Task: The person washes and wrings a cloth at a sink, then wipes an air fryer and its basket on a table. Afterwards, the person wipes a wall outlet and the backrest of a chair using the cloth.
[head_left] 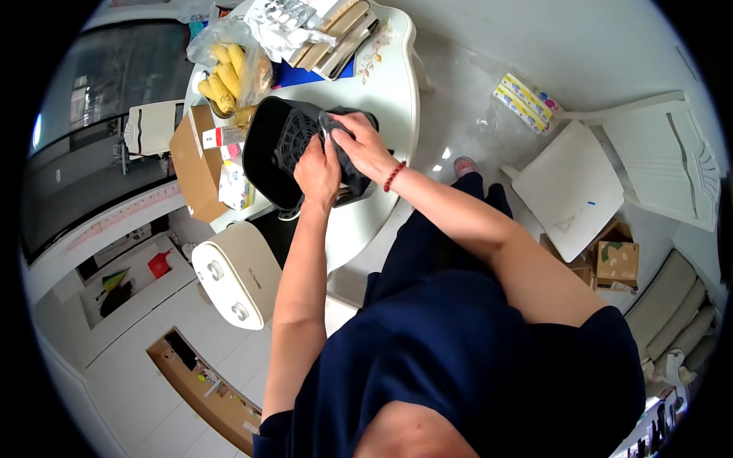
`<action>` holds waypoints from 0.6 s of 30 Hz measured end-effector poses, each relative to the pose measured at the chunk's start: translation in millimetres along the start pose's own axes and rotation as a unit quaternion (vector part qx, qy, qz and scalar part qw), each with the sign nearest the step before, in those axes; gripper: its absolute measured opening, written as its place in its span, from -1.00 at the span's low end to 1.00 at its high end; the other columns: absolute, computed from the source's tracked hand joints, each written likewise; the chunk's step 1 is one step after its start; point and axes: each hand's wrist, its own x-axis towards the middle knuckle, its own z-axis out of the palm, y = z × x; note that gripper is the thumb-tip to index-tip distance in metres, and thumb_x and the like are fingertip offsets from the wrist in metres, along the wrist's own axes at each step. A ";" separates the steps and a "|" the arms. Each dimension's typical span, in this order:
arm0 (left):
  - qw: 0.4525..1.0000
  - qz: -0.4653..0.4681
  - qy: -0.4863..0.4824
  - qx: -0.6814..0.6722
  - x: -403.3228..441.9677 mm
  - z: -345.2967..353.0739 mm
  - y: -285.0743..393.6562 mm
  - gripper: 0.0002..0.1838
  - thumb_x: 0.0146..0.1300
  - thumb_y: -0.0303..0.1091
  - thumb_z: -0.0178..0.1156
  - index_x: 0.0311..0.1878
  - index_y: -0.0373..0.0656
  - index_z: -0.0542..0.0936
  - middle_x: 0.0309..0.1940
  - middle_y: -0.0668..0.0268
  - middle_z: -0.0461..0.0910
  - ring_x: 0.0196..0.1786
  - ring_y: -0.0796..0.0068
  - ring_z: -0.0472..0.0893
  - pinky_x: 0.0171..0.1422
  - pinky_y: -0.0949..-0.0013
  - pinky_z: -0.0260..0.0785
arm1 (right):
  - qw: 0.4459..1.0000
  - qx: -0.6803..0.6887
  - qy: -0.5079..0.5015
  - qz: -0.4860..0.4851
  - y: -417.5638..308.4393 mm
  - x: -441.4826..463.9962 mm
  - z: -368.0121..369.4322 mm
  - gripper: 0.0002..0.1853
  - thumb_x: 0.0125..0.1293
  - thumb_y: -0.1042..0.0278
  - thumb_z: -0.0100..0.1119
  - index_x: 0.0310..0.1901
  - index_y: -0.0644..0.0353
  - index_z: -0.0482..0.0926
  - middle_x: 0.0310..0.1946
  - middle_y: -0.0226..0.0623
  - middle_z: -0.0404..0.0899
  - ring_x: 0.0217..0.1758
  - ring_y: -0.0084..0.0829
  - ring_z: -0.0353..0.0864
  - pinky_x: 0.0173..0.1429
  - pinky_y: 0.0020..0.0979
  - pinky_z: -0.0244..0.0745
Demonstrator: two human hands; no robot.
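A black air fryer basket [263, 141] sits tilted on the white table, its slotted crisper plate [296, 139] showing inside. My left hand [317, 172] is closed at the basket's near rim, its thumb upward; the fingertips are hidden. My right hand [365, 146], with a red bead bracelet on the wrist, grips a dark grey cloth [353, 177]. Part of the cloth bunches up between the two hands, and the rest hangs over the basket's right side. Both hands are close together, almost touching.
The cream air fryer body [240, 275] stands left of my arm. Corn cobs [227, 80], a cardboard box [197, 164] and stacked books [336, 42] lie on the table [397, 99]. To the right are a white chair [569, 187] and tissue packs [525, 103] on the floor.
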 end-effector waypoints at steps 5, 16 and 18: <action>1.000 -0.006 -0.003 -0.001 -0.4 0.1 -5.4 -0.52 0.44 0.07 -0.09 -0.19 -0.21 0.56 -0.36 -0.07 0.63 -0.25 -0.18 0.61 -0.16 -0.08 0.42 | 0.978 -0.203 0.048 -0.024 67.4 7.4 -7.6 -0.70 0.36 0.39 0.05 0.08 0.27 0.52 -0.02 0.07 0.46 0.01 0.05 0.50 0.13 -0.16 0.44; 0.998 -0.038 -0.027 -0.035 4.6 -7.6 -2.2 -0.50 0.44 0.08 -0.10 -0.23 -0.22 0.55 -0.36 -0.08 0.62 -0.23 -0.19 0.60 -0.15 -0.06 0.40 | 0.992 -0.072 0.001 -0.099 29.0 23.4 -4.3 -0.75 0.35 0.42 0.03 0.01 0.25 0.56 -0.10 -0.05 0.56 0.02 -0.02 0.53 0.12 -0.20 0.44; 0.999 -0.030 -0.026 -0.037 3.1 -6.5 -3.6 -0.49 0.43 0.08 -0.08 -0.25 -0.24 0.53 -0.37 -0.11 0.59 -0.23 -0.21 0.58 -0.15 -0.07 0.38 | 0.975 -0.194 -0.002 -0.105 57.4 32.1 -15.7 -0.77 0.35 0.43 0.04 -0.01 0.24 0.57 -0.11 -0.04 0.55 0.01 0.00 0.53 0.10 -0.16 0.45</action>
